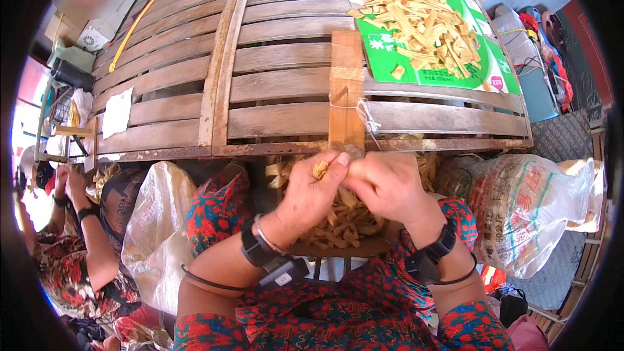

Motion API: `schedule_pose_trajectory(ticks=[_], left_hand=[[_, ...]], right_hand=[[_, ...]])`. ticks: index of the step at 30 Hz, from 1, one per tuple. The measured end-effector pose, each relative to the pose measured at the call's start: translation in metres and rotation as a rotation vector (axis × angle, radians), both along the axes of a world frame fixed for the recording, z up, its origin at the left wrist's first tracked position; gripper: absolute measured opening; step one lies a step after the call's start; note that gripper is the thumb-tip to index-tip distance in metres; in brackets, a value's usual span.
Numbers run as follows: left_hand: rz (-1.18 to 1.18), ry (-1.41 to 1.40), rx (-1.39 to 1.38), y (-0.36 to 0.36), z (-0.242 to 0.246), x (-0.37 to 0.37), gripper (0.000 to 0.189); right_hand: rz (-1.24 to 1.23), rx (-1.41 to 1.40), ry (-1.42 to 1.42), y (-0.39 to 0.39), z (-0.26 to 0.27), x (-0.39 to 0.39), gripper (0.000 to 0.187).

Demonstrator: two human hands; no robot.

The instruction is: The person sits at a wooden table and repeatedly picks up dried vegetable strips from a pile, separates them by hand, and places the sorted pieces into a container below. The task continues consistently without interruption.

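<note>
My left hand (308,196) grips a short pale yellow strip (320,170), whose end shows between thumb and curled fingers. Right beside it, my right hand (394,186) has its fingers curled in, their tips meeting the left thumb; what they hold is hidden. Both hands are at the near end of a wooden board (346,85), which is tied with white string (369,117) to the slatted table. Below the hands, many similar strips (351,226) lie in a heap over my lap. More strips (419,24) are piled on a green printed cardboard sheet (385,70) at the far right.
The slatted wooden table (278,80) has a rusty metal edge facing me. A torn white paper (117,113) lies on its left part. Plastic woven sacks (158,234) flank my knees, one full sack (516,214) to the right. At far left another person's hands (73,183) are raised.
</note>
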State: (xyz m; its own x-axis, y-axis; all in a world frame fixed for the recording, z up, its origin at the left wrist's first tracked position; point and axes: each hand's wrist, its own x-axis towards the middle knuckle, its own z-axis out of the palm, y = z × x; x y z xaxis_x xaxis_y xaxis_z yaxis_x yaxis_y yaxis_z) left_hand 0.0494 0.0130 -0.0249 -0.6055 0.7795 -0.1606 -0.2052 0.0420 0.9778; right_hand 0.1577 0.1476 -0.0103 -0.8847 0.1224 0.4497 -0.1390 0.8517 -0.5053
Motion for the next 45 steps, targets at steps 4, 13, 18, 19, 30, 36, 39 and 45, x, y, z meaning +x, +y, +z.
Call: schedule_pose_trajectory(ticks=[4, 13, 18, 19, 30, 36, 39, 45], left_hand=[[-0.728, -0.135, -0.42, -0.002, 0.016, 0.011, 0.018], [-0.394, 1.02, 0.131, -0.009, 0.029, -0.028, 0.041], [-0.211, 1.169, 0.237, -0.01, 0.019, -0.028, 0.037], [-0.131, 1.219, 0.256, -0.01, 0.018, -0.026, 0.034], [-0.353, 0.824, -0.046, -0.01, 0.007, -0.029, 0.02], [-0.264, 0.541, 0.165, -0.012, 0.017, -0.032, 0.002], [-0.02, 0.106, 0.426, -0.017, 0.026, -0.039, 0.006], [0.043, 0.073, 0.319, -0.02, 0.025, -0.046, 0.018]], right_hand=[[0.191, -0.309, 0.111, 0.005, 0.023, 0.002, 0.018], [0.021, -1.437, -0.562, -0.004, 0.013, 0.005, 0.014], [0.17, -2.071, -0.653, -0.015, 0.001, -0.004, 0.01], [0.049, -2.012, -0.5, -0.018, 0.001, -0.006, 0.01], [-0.096, -0.45, -0.213, -0.019, -0.006, 0.005, 0.023], [-0.076, -0.879, -0.436, -0.015, 0.002, 0.003, 0.038], [0.104, -1.435, -0.584, -0.01, 0.01, 0.008, 0.045], [0.113, -1.655, -0.516, -0.007, 0.007, 0.005, 0.044]])
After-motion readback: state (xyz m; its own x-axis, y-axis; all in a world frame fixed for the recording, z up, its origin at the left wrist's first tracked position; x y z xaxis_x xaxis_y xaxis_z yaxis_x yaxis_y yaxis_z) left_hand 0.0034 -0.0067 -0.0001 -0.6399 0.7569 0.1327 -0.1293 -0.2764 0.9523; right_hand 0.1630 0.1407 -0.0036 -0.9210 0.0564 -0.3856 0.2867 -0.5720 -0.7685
